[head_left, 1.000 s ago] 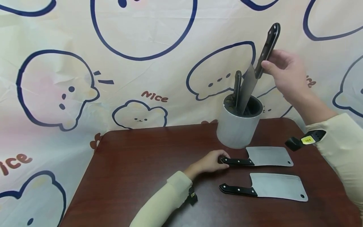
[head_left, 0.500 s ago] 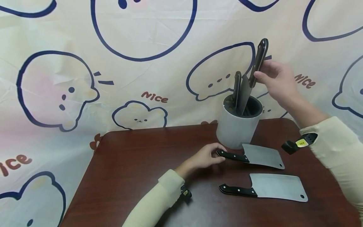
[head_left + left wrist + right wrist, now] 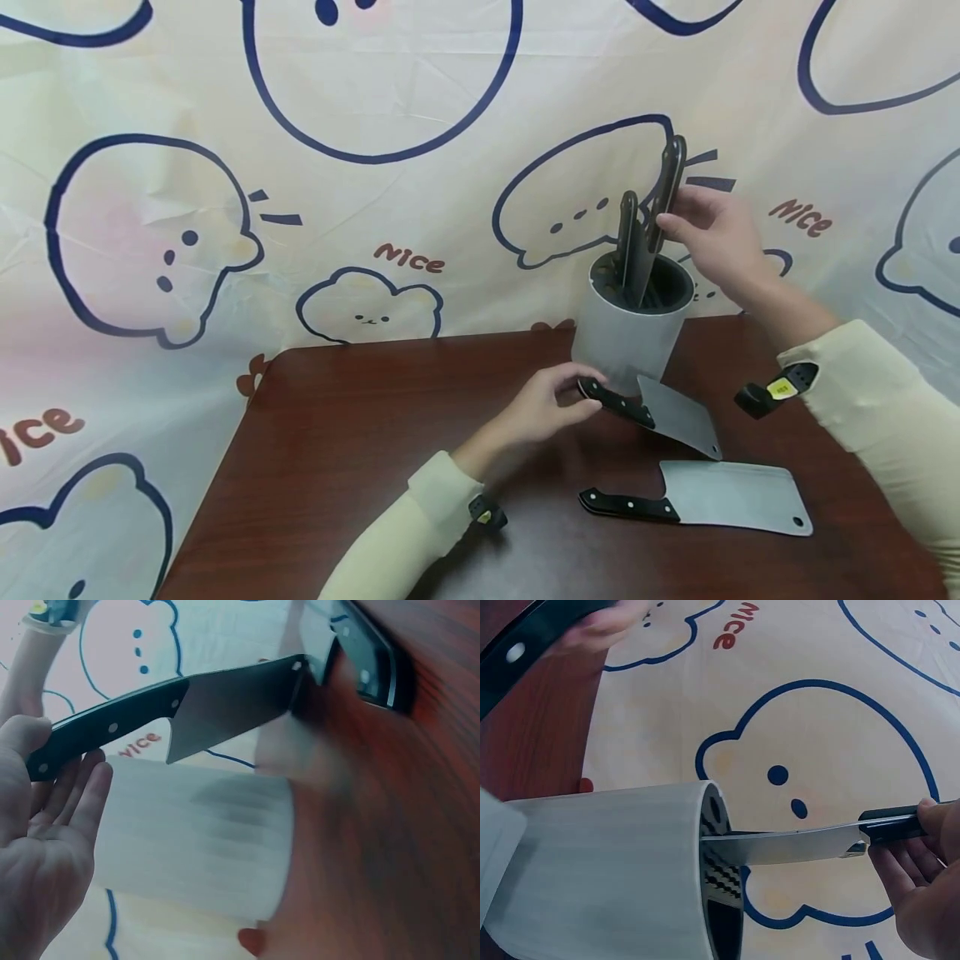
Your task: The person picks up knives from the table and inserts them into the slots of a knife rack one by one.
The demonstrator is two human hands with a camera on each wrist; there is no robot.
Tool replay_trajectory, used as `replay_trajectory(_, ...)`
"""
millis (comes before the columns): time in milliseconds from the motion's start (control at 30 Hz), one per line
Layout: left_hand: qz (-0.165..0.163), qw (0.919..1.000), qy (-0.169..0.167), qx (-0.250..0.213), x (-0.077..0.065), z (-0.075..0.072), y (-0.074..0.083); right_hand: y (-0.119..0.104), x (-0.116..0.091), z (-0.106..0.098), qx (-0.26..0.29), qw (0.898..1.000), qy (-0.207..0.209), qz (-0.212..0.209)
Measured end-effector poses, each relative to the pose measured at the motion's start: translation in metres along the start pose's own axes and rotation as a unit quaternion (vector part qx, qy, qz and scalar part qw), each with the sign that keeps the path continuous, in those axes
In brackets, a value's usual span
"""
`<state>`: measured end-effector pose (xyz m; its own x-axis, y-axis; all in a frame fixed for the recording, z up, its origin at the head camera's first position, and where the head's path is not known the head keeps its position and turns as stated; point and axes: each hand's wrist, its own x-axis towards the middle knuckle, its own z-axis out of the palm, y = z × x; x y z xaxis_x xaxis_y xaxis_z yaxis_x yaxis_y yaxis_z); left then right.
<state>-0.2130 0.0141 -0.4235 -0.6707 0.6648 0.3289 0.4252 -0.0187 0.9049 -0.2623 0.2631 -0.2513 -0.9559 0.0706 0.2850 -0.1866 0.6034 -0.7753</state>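
Observation:
My right hand (image 3: 716, 237) pinches the black handle of a kitchen knife (image 3: 666, 187), whose blade runs down into the white knife holder (image 3: 626, 346). In the right wrist view that blade is partly inside the holder's mouth. Beside it in the holder stands a second black-handled knife (image 3: 627, 229). My left hand (image 3: 536, 406) grips the handle end of a cleaver (image 3: 681, 414). Its handle is raised and its blade slants down in front of the holder, the far corner low near the table.
Another cleaver (image 3: 738, 497) lies flat on the dark wooden table (image 3: 360, 483), its handle to the left. A patterned cloth (image 3: 360, 208) hangs behind the table.
The right hand has moved down and left, lowering the knife deeper into the holder. The left hand has lifted the cleaver's handle and swung its blade, drawing it leftward.

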Motion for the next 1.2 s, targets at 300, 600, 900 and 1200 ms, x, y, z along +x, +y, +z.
replay_trajectory(300,0.057,0.9948,0.084,0.014,-0.002,-0.01,0.013,0.014,-0.005,0.009,0.005,0.999,-0.031,-0.005)
replay_trajectory(600,0.069,0.9883,0.134,0.021,-0.007,-0.023,0.031,0.028,-0.008,0.019,-0.016,0.999,-0.039,0.007)
replay_trajectory(900,0.085,0.9859,0.143,0.018,-0.011,-0.037,0.049,0.04,-0.014,0.027,-0.005,0.999,-0.05,0.004)
replay_trajectory(1200,0.069,0.9831,0.165,0.038,-0.017,-0.056,0.066,0.049,-0.016,0.033,0.003,0.998,-0.054,0.008)
